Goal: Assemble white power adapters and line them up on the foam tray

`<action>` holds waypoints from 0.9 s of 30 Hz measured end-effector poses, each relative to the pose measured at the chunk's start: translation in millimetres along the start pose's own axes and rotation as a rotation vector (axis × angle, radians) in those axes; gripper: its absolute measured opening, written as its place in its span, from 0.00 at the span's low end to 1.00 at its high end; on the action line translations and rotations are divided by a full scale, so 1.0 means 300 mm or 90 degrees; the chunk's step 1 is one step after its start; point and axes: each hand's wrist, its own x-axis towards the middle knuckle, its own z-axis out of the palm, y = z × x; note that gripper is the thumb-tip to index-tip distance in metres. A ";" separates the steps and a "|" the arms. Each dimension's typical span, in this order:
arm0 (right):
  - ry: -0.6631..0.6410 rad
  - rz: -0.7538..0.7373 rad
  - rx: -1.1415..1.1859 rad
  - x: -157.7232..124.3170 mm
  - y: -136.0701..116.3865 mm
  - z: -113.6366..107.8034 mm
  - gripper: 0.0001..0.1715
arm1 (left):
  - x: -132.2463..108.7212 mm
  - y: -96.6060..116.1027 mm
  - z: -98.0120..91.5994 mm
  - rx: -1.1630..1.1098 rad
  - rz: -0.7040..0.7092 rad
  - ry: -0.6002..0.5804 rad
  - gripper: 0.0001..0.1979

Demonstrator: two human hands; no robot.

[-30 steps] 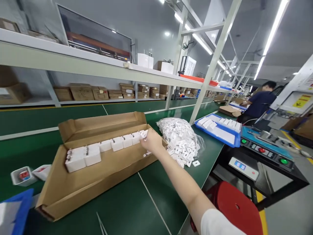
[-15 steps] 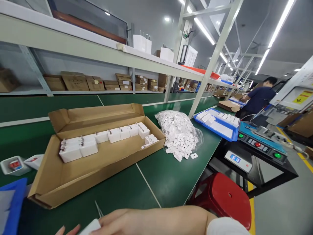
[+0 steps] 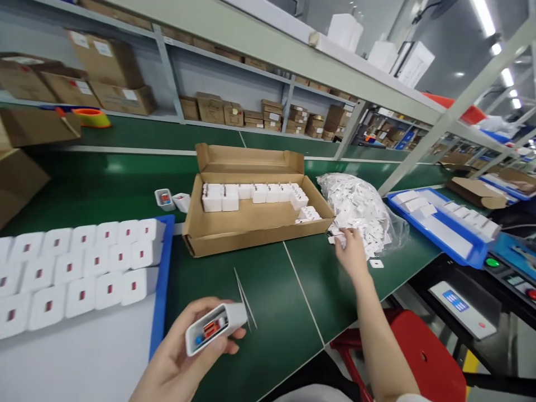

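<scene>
My left hand (image 3: 184, 357) is closed round a white charger housing (image 3: 213, 328), its open end showing red and blue parts inside. My right hand (image 3: 350, 254) reaches out to the foot of a clear bag of small white plastic pieces (image 3: 360, 212), its fingers pinched on one or two loose pieces at the pile's edge. Between the hands lies an open cardboard box (image 3: 251, 231) with a row of white chargers along its back wall. A pair of tweezers (image 3: 245, 296) lies on the green table right by the housing.
A blue-edged tray (image 3: 162, 279) of white housings sits at the left. Two small white parts (image 3: 171, 199) lie left of the box. Another blue tray (image 3: 444, 229) and a machine with green and red buttons (image 3: 508, 268) stand at the right. A red stool (image 3: 422, 357) is below.
My right hand left the cardboard box, drew back, then reached to the bag of white pieces. My left hand came into view holding the housing. My view swung left and down.
</scene>
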 end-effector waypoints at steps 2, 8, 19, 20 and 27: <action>0.008 -0.012 -0.083 0.024 0.068 -0.015 0.19 | -0.006 -0.007 0.001 -0.011 0.002 -0.049 0.24; -0.014 -0.086 -0.224 0.070 0.202 0.004 0.31 | 0.020 -0.031 -0.027 -0.059 0.011 -0.221 0.23; -0.034 -0.090 -0.306 0.203 0.347 0.017 0.08 | 0.010 -0.021 -0.039 -0.031 0.097 -0.250 0.15; -0.041 -0.082 -0.299 0.219 0.355 0.016 0.07 | 0.008 -0.020 -0.040 -0.015 0.105 -0.244 0.14; -0.102 -0.041 -0.244 0.269 0.375 -0.027 0.13 | -0.003 -0.008 -0.038 0.018 0.148 -0.228 0.14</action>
